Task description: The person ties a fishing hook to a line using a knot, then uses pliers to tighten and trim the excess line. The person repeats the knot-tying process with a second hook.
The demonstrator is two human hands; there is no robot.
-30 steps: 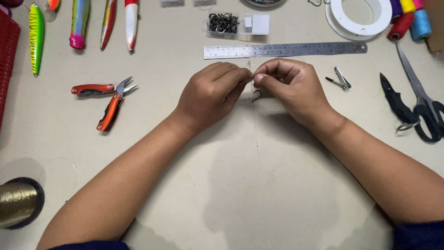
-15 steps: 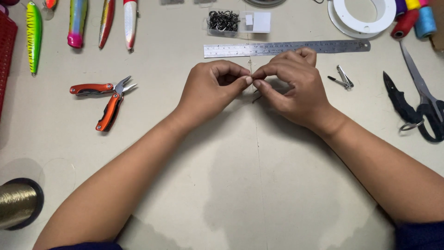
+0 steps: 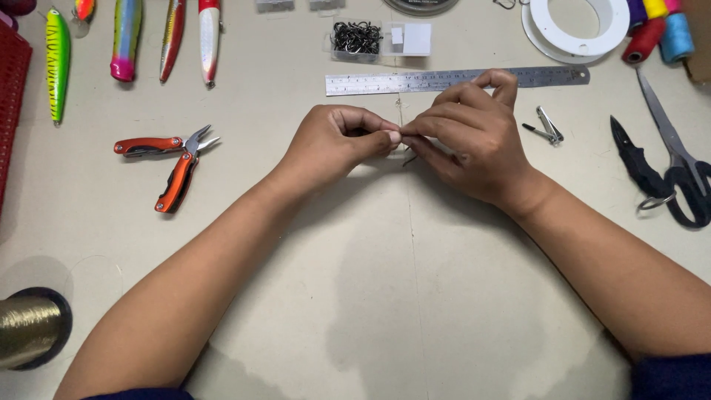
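1. a pale beige table top [image 3: 370,296] fills the whole view, with a faint darker blotch on it between the forearms; nothing of the room beyond it shows.
2. along the far edge lie several bright fishing lures [image 3: 126,37], a small clear box of dark hooks [image 3: 357,38] and a white spool [image 3: 574,26]; coloured thread spools [image 3: 659,30] sit at the far right corner.
3. a steel ruler [image 3: 457,80] lies crosswise just beyond the hands.
4. to the left, well apart from the hands, orange-handled folding pliers [image 3: 174,163] lie open; a red basket edge [image 3: 11,111] shows at the left border, and a spool of gold line [image 3: 29,330] at the near left.
5. to the right lie a nail clipper [image 3: 546,127], a black folding knife [image 3: 637,163] and black-handled scissors [image 3: 678,159].
6. both forearms reach in from the near edge and meet at the middle of the table, just short of the ruler.
7. the left hand [image 3: 333,144] is curled narrow, thumb and forefinger pinched shut at their tips.
8. the right hand [image 3: 474,141] faces it, tips touching the left hand's, with thumb and forefinger pinched and the little finger raised over the ruler.
9. a small dark fish hook [image 3: 406,155] pokes out just below the meeting fingertips, held between them; which hand grips it cannot be told.
10. a thin line [image 3: 400,104] runs up from the pinch toward the ruler.
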